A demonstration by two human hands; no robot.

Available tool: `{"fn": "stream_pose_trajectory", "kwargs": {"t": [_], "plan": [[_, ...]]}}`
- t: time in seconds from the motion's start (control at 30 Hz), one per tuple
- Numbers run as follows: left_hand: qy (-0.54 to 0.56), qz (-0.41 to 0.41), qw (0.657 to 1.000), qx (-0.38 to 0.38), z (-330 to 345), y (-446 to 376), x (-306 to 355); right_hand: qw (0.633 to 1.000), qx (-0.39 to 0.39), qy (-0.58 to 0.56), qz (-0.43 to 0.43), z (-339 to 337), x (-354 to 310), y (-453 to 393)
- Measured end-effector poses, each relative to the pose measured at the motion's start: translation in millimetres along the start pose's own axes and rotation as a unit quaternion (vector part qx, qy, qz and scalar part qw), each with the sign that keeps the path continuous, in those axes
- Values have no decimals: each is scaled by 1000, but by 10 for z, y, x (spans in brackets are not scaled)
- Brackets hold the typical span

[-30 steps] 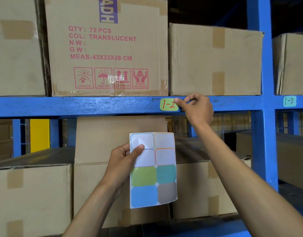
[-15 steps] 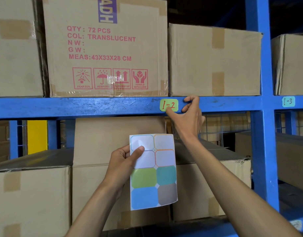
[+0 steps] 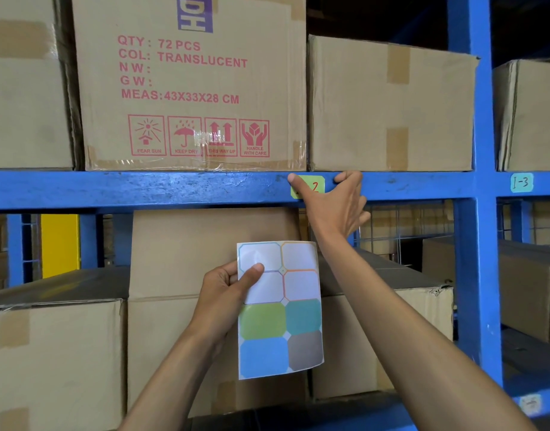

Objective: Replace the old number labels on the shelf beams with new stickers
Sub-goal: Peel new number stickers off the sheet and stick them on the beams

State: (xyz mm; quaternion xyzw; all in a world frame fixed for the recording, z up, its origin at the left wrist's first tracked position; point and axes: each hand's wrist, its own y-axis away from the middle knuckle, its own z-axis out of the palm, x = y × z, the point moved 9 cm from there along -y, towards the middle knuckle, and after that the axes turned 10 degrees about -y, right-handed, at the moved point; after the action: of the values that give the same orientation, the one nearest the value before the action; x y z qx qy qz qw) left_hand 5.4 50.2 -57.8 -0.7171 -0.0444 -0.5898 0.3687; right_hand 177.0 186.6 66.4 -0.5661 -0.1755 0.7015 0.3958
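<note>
On the front face of the blue shelf beam [image 3: 143, 189], thumb [image 3: 298, 183] of the right hand [image 3: 335, 209] pressing across the left part of the green label [image 3: 314, 187], hiding its first character and leaving a red "2" showing. Index fingertip touching the beam's upper edge just right of the label, remaining fingers spread and relaxed below the beam, gripping nothing. Label being small, rectangular with clipped corners, lying flat, long axis running along the beam.

Below the beam, near its middle, left hand [image 3: 224, 300] pinching the sticker sheet [image 3: 279, 309] at its left edge, thumb lying over the upper-left cell, other fingers curled behind the paper. Sheet being glossy, held upright with its long axis vertical, slightly tilted, lower right corner curling. Eight clipped-corner cells in two columns: upper four white with thin coloured outlines, lower four filled green, teal, light blue and grey.

Further right along the same beam, past the blue upright post [image 3: 475, 244], a teal label [image 3: 521, 182] reading "1-3", stuck flat.

Resting on the beam's top edge, a printed cardboard carton [image 3: 189, 88] with red text and handling symbols, clear tape along its bottom edge, and a plain taped carton [image 3: 391, 107] beside it. More brown cartons sitting on the lower level behind the sheet.
</note>
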Motion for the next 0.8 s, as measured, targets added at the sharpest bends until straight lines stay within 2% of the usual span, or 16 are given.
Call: {"fn": "stream_pose_trajectory", "kwargs": {"t": [0.13,0.27,0.43,0.63,0.8], "plan": [[4,1,1000,-6,-3,8,-1,1000,-7,-22,18,11,40,-28],[8,-1,1000,-11,37,17,-35,994,-8,-92,52,-47,162,-165],[24,-3,1000,-17,155,35,-48,992,-30,-114,38,-90,201,-202],[28,-8,1000,-9,336,60,-24,960,-154,-222,68,-176,241,-139],[23,-8,1000,10,502,67,10,933,-274,-213,91,-517,428,132]]}}
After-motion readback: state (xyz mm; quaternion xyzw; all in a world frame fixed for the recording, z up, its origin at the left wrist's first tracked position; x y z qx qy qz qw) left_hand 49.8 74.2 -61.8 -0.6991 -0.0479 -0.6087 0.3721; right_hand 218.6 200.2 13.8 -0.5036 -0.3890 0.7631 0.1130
